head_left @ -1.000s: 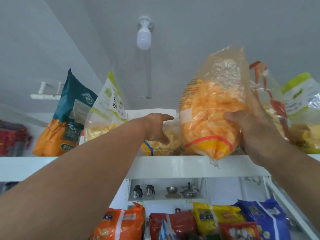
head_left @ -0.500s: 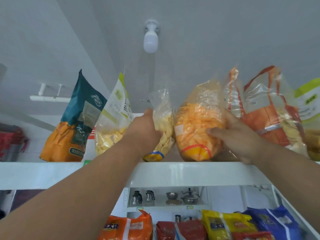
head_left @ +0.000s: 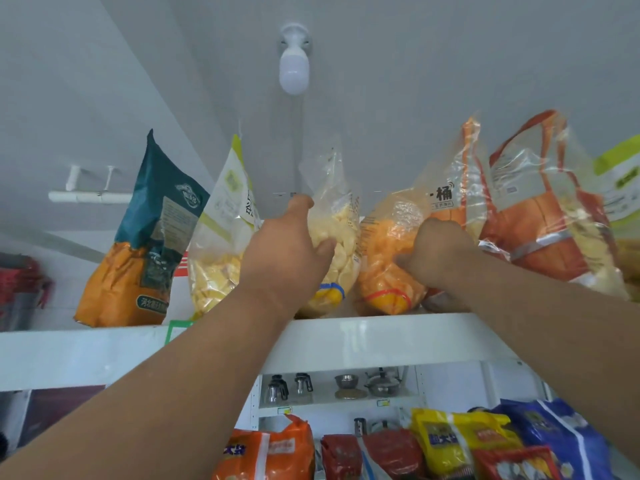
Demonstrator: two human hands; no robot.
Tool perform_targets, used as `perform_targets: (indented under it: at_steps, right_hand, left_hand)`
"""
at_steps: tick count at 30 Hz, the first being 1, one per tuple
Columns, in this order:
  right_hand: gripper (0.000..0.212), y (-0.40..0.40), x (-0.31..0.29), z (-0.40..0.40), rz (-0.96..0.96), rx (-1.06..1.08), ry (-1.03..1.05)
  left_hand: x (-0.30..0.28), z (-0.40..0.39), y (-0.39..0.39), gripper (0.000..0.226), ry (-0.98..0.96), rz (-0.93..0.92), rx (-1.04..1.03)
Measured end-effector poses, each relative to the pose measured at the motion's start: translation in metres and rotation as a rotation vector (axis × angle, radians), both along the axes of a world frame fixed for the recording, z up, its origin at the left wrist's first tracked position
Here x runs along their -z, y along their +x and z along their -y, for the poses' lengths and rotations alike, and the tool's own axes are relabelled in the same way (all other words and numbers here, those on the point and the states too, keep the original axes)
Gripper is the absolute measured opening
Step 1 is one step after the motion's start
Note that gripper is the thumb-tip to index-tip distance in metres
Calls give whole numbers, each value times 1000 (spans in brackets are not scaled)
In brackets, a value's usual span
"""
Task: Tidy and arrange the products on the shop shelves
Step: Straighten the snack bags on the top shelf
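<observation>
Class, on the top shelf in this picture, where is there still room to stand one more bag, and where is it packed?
Free: the top shelf left of the teal bag, out to the frame edge. Packed: from the teal bag rightward the bags stand touching, with the left hand on the pale chip bag and the right hand on the orange chip bag.

Seven bags stand on the top shelf: a teal-and-orange bag far left, a pale green one, a clear bag of yellow crisps, a clear bag of orange crisps, two orange-printed bags, and a green-labelled one cut off at the right. Two hands reach up. One bulb hangs overhead. Below, about five packets show; on the far shelf, two kettles.
</observation>
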State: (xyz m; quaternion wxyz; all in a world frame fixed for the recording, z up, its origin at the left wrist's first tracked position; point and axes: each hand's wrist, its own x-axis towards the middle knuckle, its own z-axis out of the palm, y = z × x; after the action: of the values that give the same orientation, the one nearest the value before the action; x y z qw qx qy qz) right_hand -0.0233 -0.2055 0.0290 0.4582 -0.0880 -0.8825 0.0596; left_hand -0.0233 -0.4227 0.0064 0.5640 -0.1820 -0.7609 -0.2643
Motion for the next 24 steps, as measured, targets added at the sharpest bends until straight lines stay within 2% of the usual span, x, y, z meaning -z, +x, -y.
perform_targets:
  at_steps: [1, 3, 5, 6, 8, 10, 12, 14, 16, 18, 24]
  right_hand:
    - [53, 3, 2, 3, -64, -89, -87]
    - [88, 11, 6, 12, -135, -300, -236]
    - [114, 22, 13, 24, -89, -560, -399]
    - [116, 28, 16, 30, -31, -720, -517]
    - [98, 34, 23, 41, 99, -1032, -697]
    - [75, 38, 28, 49, 127, -1213, -725]
    - [72, 45, 29, 55, 42, -1318, -761]
    - [52, 58, 31, 65, -57, -1389, -703]
    - [37, 70, 34, 74, -131, -1421, -630]
    - [34, 83, 39, 79, -205, -1428, -566]
    - [49, 110, 46, 76, -276, -1434, -501]
  left_hand:
    - [0, 1, 6, 56, 19, -36, 8]
    - [0, 6, 21, 56, 71, -104, 46]
    - [2, 13, 38, 59, 119, -135, 99]
    - [4, 16, 46, 62, 141, -138, 143]
    - [8, 22, 59, 65, 180, -119, 295]
    - [11, 28, 67, 62, 205, -78, 437]
    - [13, 34, 73, 56, 199, -4, 520]
    - [17, 40, 77, 54, 149, 97, 614]
    - [20, 45, 84, 50, 122, 207, 801]
    - [23, 50, 93, 52, 114, 263, 927]
    - [29, 59, 127, 54, 191, 141, 960]
